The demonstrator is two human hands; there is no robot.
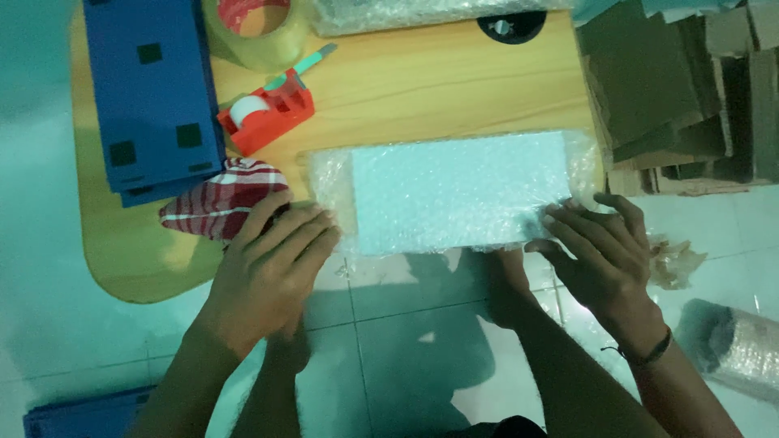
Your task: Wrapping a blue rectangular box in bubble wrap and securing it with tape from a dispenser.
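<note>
Step in hand: wrapping a flat rectangular panel in bubble wrap (pixel 458 191) — both hands press the wrap down at its two short ends.
Doing it well: I judge the wrap wants to be kept taut from end to end, palms flat and pressure even, so the loose film at the left end does not ride up before it is fixed.
Left hand (pixel 268 268): fingers extended and close together, laid flat on the crumpled left end of the wrap; gripping nothing, only pressing.
Right hand (pixel 600 251): fingers spread and slightly curled, tips on the lower right corner of the parcel; nothing grasped that I can see.
Parcel position: lies along the near edge of the wooden table (pixel 422 89), between the two hands, its near long edge at the table's rim.
Nearby: red tape dispenser (pixel 266 118) and clear tape roll (pixel 256 28) beyond the left hand — a striped cloth (pixel 215 199) just beside its fingers.
</note>
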